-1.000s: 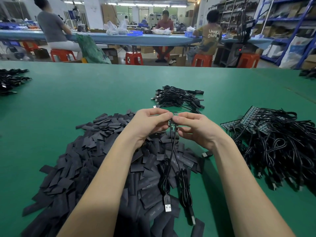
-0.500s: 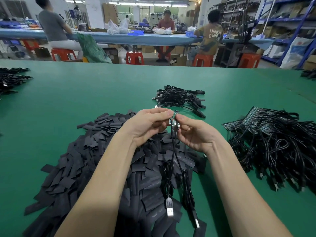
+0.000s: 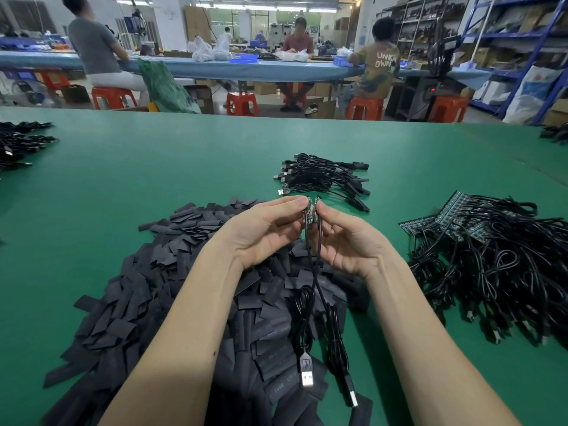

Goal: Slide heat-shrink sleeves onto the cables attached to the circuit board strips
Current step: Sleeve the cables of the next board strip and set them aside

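boards [image 3: 311, 214] pinched betw. left hand [image 3: 266, 230], right hand [image 3: 347, 241], cables [image 3: 313, 272] hanging below

my bench mat [image 3: 153, 186] plain green. sleeve pile [image 3: 172, 287] matte black, faint grey print. cables [image 3: 498, 272] black, plugs [image 3: 307, 376] silver. little boards [image 3: 311, 214] in my fingers green. stools [image 3: 242, 103] orange-red.

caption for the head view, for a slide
Both hands pinch two small circuit boards, cables dangling over sleeves.

open green mat [image 3: 138, 192] far left, sleeve pile [image 3: 172, 290] below, cable heap [image 3: 504, 265] right
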A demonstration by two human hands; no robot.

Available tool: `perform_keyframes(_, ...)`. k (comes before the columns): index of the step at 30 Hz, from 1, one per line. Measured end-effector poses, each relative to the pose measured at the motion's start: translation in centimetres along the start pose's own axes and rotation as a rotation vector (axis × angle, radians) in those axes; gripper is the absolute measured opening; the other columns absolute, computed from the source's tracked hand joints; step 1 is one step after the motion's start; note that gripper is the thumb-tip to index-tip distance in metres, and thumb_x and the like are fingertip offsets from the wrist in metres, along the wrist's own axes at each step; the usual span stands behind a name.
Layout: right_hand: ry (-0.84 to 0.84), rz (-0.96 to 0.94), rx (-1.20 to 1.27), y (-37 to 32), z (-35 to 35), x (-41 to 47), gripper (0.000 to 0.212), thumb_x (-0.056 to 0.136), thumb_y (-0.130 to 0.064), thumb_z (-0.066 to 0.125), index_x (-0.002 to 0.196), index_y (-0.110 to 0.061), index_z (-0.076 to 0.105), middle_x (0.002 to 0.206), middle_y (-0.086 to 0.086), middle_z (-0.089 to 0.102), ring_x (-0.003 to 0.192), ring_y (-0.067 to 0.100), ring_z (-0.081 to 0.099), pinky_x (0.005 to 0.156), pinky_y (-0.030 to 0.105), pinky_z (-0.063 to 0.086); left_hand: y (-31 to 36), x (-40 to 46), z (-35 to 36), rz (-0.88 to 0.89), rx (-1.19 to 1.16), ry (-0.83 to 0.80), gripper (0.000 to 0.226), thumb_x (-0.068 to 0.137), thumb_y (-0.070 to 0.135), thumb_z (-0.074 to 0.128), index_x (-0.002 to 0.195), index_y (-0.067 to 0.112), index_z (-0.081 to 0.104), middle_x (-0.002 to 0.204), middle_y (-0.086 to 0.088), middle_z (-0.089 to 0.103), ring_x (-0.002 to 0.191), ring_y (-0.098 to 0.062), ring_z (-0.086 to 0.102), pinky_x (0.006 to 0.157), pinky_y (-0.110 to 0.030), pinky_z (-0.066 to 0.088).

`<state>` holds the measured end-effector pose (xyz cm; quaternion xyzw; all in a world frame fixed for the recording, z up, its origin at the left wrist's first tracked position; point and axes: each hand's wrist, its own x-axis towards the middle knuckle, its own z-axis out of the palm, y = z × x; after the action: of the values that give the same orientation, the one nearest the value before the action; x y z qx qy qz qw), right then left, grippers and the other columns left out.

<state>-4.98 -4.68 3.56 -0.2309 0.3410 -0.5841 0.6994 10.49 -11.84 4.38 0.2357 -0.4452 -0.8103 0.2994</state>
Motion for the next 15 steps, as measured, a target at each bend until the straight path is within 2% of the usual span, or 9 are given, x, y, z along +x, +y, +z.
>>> perform_keyframes(2, 0.029, -0.018, -0.050, -0.6, -0.2, -0.5, 0.003, 0.069, -0.019, 0.078, 0.070, -0.016, 0.078, 0.072, -0.003, 0.073, 0.063, 0.008, 0.069, 0.061, 0.015, 0.055, -0.2, 0.2, -0.2, 0.015, 0.112, 0.093, 0.005, 0.077, 0.014, 0.079, 0.081, 0.013, 0.082, 0.085, -0.003, 0.075, 0.066, -0.006, 0.067, 0.061, -0.014, 0.055)
perform_keyframes(3, 0.045, -0.034, -0.083, -0.9, -0.4, -0.8, 0.007, 0.065, -0.022, 0.082, 0.068, -0.019, 0.077, 0.071, -0.005, 0.072, 0.062, 0.007, 0.066, 0.058, 0.015, 0.055, -0.2, 0.3, -0.5, 0.039, 0.225, 0.172, 0.003, 0.081, 0.013, 0.080, 0.083, 0.012, 0.081, 0.084, -0.004, 0.075, 0.065, -0.007, 0.067, 0.061, -0.015, 0.055)
perform_keyframes(6, 0.057, -0.077, -0.219, -1.7, -0.3, -1.1, 0.018, 0.062, -0.026, 0.085, 0.075, -0.024, 0.073, 0.067, -0.009, 0.068, 0.059, 0.005, 0.059, 0.050, 0.013, 0.047, -0.3, 0.5, -1.2, 0.143, 0.693, 0.330, 0.008, 0.086, 0.022, 0.081, 0.089, 0.015, 0.079, 0.080, -0.004, 0.078, 0.073, -0.013, 0.073, 0.071, -0.022, 0.060)
perform_keyframes(8, 0.105, -0.111, -0.303, -1.9, 0.2, -0.8, 0.028, 0.066, -0.025, 0.084, 0.089, -0.022, 0.069, 0.067, -0.011, 0.067, 0.055, 0.005, 0.055, 0.046, 0.013, 0.044, 0.1, 0.5, -1.2, 0.246, 1.022, 0.442, 0.010, 0.087, 0.036, 0.078, 0.085, 0.025, 0.078, 0.073, 0.010, 0.076, 0.072, 0.002, 0.071, 0.071, -0.011, 0.053)
perform_keyframes(9, 0.133, -0.127, -0.341, -1.9, 0.5, -0.5, 0.033, 0.065, -0.025, 0.085, 0.093, -0.020, 0.070, 0.069, -0.011, 0.068, 0.054, 0.005, 0.056, 0.046, 0.013, 0.044, 0.4, 0.4, -1.1, 0.294, 1.076, 0.474, 0.013, 0.088, 0.039, 0.075, 0.085, 0.027, 0.078, 0.074, 0.013, 0.076, 0.070, 0.008, 0.068, 0.066, -0.005, 0.048)
perform_keyframes(10, 0.149, -0.138, -0.370, -1.9, 0.8, -0.3, 0.036, 0.063, -0.025, 0.086, 0.095, -0.019, 0.071, 0.071, -0.010, 0.069, 0.054, 0.005, 0.057, 0.047, 0.013, 0.046, 0.8, 0.4, -1.0, 0.300, 0.998, 0.441, 0.015, 0.090, 0.039, 0.073, 0.088, 0.026, 0.077, 0.079, 0.012, 0.077, 0.071, 0.007, 0.068, 0.065, -0.006, 0.047)
perform_keyframes(13, 0.117, -0.134, -0.391, -1.7, 1.0, 0.0, 0.023, 0.065, -0.027, 0.085, 0.086, -0.020, 0.079, 0.083, -0.003, 0.074, 0.063, 0.008, 0.065, 0.060, 0.016, 0.055, 1.6, -0.3, -0.4, 0.096, 0.486, 0.172, 0.021, 0.087, 0.035, 0.075, 0.100, 0.018, 0.075, 0.086, 0.006, 0.079, 0.079, -0.009, 0.075, 0.066, -0.017, 0.056)
perform_keyframes(15, 0.111, -0.125, -0.398, -1.7, 1.0, 0.0, 0.015, 0.072, -0.029, 0.081, 0.082, -0.018, 0.081, 0.090, 0.004, 0.076, 0.071, 0.012, 0.071, 0.067, 0.019, 0.059, 1.6, -0.5, -0.6, 0.030, 0.393, 0.097, 0.037, 0.079, 0.028, 0.078, 0.112, 0.012, 0.070, 0.093, 0.000, 0.079, 0.084, -0.015, 0.075, 0.070, -0.019, 0.057)
